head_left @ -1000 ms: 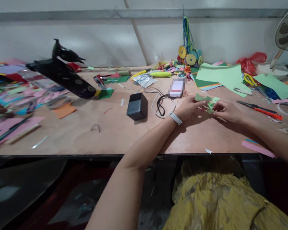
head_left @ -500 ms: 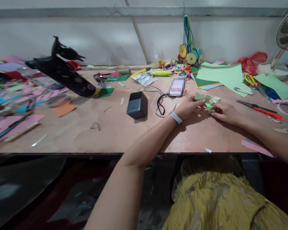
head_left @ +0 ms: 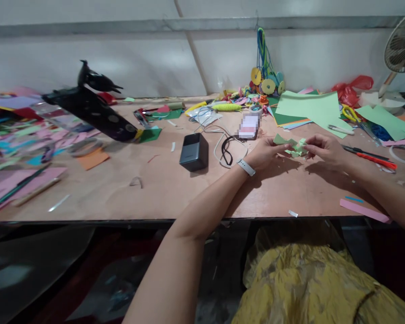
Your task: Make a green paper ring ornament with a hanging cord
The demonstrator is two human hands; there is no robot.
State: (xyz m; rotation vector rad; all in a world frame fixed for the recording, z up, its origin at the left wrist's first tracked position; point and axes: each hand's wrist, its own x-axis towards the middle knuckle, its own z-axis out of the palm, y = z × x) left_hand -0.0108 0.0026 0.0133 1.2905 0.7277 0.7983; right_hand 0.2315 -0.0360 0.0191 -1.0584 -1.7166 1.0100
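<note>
Left hand (head_left: 265,152) & right hand (head_left: 322,149) pinch small green paper bits (head_left: 295,146) between them, lifted off the table (head_left: 189,189) so fingers can work; scissors (head_left: 369,155) just right.

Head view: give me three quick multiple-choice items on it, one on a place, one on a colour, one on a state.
1. Where is the dark box?
A. left of the left hand
B. right of the right hand
C. under the fan

2. What colour is the paper piece between the hands?
A. pink
B. green
C. orange

3. How is the paper piece held?
A. flat on the table, untouched
B. by the left hand alone
C. by both hands, above the table

Answers:
1 A, the box sits past the left wrist.
2 B, it is light green.
3 C, fingers of both hands pinch it.
</note>
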